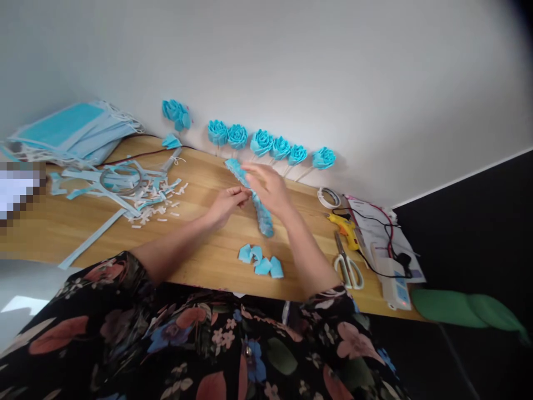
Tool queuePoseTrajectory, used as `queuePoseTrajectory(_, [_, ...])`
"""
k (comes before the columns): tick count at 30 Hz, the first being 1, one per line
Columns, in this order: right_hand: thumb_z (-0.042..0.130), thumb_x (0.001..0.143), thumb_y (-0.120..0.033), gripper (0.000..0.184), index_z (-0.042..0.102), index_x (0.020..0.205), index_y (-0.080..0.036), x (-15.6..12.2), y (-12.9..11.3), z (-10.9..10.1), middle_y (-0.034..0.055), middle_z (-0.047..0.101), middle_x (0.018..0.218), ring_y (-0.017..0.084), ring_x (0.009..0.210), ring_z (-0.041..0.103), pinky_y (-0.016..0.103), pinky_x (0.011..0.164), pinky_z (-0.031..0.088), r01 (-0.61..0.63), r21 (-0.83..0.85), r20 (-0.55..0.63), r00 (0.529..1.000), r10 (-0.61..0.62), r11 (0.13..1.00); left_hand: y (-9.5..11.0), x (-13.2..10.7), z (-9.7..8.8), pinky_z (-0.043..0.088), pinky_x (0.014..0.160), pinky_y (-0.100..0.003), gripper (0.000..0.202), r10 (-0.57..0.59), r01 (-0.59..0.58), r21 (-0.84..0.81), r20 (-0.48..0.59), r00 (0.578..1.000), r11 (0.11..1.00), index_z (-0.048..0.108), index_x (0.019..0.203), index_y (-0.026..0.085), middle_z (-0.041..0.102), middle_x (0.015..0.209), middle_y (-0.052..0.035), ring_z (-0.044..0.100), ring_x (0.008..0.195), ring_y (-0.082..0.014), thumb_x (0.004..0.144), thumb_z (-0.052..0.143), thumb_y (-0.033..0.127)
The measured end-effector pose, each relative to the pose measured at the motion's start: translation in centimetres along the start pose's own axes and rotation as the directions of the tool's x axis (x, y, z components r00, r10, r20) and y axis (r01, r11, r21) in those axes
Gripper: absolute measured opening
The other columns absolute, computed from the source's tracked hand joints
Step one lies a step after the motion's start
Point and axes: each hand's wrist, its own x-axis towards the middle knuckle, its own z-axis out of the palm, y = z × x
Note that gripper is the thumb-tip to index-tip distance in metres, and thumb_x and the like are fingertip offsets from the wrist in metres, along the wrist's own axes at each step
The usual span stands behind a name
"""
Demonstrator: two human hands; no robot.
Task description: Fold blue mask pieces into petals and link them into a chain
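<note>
A long blue strip (263,218) of overlapping folded pieces lies slanted on the wooden table, its middle covered by my right hand (266,188). That hand is held over the strip with its fingers stretched out and slightly smeared; whether it touches the strip I cannot tell. My left hand (228,206) is at the strip's left side, thumb and fingertips pinched together. Anything between those fingertips is too small to make out. Nearer to me lie several loose folded blue pieces (262,265).
Blue flowers on sticks (261,143) lean along the wall. On the left are stacked face masks (66,130), cut scraps (154,200) and a clear tape roll (120,180). To the right lie white tape (328,198), a yellow glue gun (345,229), scissors (346,264) and a power strip (395,286).
</note>
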Motion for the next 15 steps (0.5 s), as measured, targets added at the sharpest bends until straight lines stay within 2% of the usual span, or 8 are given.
queuePoseTrajectory(3, [0.05,0.095,-0.025,0.026,0.065,0.117,-0.024,-3.9,2.5,-2.8,0.0072,0.071,0.118,0.024,0.113,0.062,0.042,0.1,0.047,-0.084,-0.162,-0.145,0.988,0.061,0.983,-0.1,-0.5,0.1,0.032,0.057,-0.022,0.03,0.01,-0.007,-0.075,0.041,0.999,0.997,0.058,0.062,0.015,0.05,0.054,0.0035,0.042,0.053,-0.0077,0.072,0.074,0.038])
queuePoseTrajectory(5, [0.05,0.094,-0.02,0.026,0.064,0.115,-0.024,-6.2,3.2,-3.3,0.0077,0.071,0.112,0.025,0.108,0.062,0.043,0.097,0.048,-0.061,-0.27,-0.179,0.984,0.012,0.961,-0.1,-0.7,0.4,0.031,0.055,-0.023,0.03,-0.018,0.025,-0.106,0.07,0.997,0.994,0.057,0.061,0.015,0.049,0.052,0.0034,0.041,0.051,-0.0079,0.072,0.074,0.038])
queuePoseTrajectory(9, [0.052,0.093,-0.016,0.026,0.062,0.115,-0.024,-8.6,3.2,-2.3,0.0082,0.069,0.107,0.025,0.103,0.06,0.042,0.091,0.049,0.019,-0.346,-0.182,0.979,-0.087,0.938,0.1,-1.0,0.9,0.031,0.055,-0.024,0.028,-0.051,0.068,-0.136,0.122,0.991,0.988,0.056,0.058,0.016,0.048,0.05,0.0027,0.041,0.05,-0.0086,0.072,0.074,0.033])
queuePoseTrajectory(12, [0.053,0.093,-0.017,0.022,0.063,0.111,-0.025,-8.9,3.2,-1.5,0.0079,0.067,0.105,0.024,0.099,0.059,0.04,0.088,0.048,0.049,-0.355,-0.17,0.979,-0.116,0.934,0.2,-1.2,1.1,0.032,0.055,-0.024,0.029,-0.052,0.07,-0.125,0.145,0.988,0.99,0.055,0.054,0.016,0.047,0.05,0.0022,0.041,0.05,-0.0088,0.073,0.072,0.03])
queuePoseTrajectory(15, [0.054,0.093,-0.019,0.016,0.067,0.1,-0.026,-8.7,3.2,-1.3,0.0063,0.067,0.099,0.023,0.093,0.058,0.039,0.084,0.048,0.05,-0.357,-0.165,0.98,-0.116,0.933,0.2,-1.3,1.1,0.032,0.054,-0.024,0.03,-0.059,0.076,-0.103,0.157,0.986,0.992,0.055,0.053,0.015,0.047,0.049,0.0019,0.041,0.05,-0.0086,0.074,0.072,0.029])
